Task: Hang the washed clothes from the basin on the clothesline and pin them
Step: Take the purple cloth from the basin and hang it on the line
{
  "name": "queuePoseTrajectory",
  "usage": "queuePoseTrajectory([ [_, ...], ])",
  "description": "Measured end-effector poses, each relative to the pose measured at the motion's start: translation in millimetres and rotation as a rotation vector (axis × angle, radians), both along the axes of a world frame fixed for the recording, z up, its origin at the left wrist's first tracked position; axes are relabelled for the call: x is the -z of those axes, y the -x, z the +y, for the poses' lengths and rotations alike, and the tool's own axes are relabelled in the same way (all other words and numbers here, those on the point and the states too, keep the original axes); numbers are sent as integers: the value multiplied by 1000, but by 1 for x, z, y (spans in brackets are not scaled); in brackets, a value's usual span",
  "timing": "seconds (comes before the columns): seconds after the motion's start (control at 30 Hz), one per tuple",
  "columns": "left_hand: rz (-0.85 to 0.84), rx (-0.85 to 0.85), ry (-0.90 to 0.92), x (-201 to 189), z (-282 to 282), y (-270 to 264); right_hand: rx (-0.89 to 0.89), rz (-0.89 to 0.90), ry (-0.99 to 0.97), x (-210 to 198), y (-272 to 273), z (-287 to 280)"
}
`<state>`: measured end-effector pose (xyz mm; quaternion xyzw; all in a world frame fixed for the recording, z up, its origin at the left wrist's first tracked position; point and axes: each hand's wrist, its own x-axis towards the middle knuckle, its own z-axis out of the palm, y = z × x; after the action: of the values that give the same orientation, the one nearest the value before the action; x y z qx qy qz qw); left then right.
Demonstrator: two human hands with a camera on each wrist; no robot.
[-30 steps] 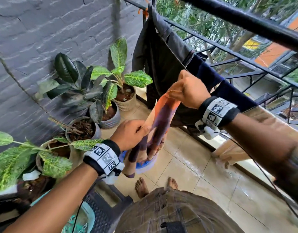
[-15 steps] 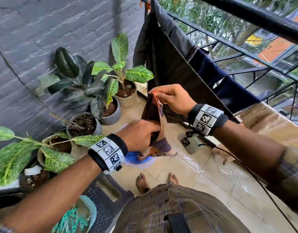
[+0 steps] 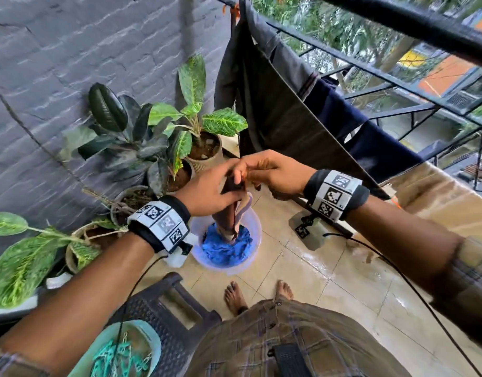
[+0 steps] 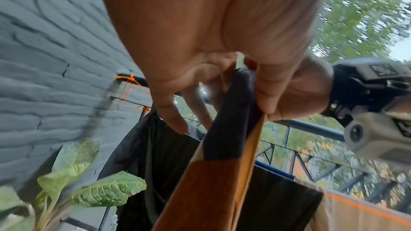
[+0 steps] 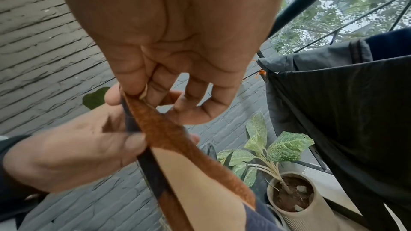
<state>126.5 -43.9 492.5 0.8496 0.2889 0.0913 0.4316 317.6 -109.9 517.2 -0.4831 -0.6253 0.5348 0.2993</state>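
Both hands are now meeting at frame centre: left hand (image 3: pixel 212 194) and right hand (image 3: pixel 275 172) pinching the orange-and-purple patterned cloth (image 3: pixel 235 213), dangling above the translucent plastic basin (image 3: pixel 255 235); hanging looks next.

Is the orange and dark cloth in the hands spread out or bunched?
Bunched: both hands pinch its top edge, and the cloth hangs narrow into the basin.

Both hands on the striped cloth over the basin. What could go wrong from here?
1. The left hand and right hand only pinch the top edge of the striped cloth; a slipped grip likely drops it into the basin or onto the wet-looking floor.
2. Its tail lies on the blue cloth and might drag it out.
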Motion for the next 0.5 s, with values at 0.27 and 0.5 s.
queuePoseTrajectory([
  [0.27, -17, -161, -153, -4, 9, -5, 289, 159, -171, 9, -3, -3],
  [0.5, -187, -321, -169, -19, 12, -6, 516, 279, -63, 34, 8, -15],
])
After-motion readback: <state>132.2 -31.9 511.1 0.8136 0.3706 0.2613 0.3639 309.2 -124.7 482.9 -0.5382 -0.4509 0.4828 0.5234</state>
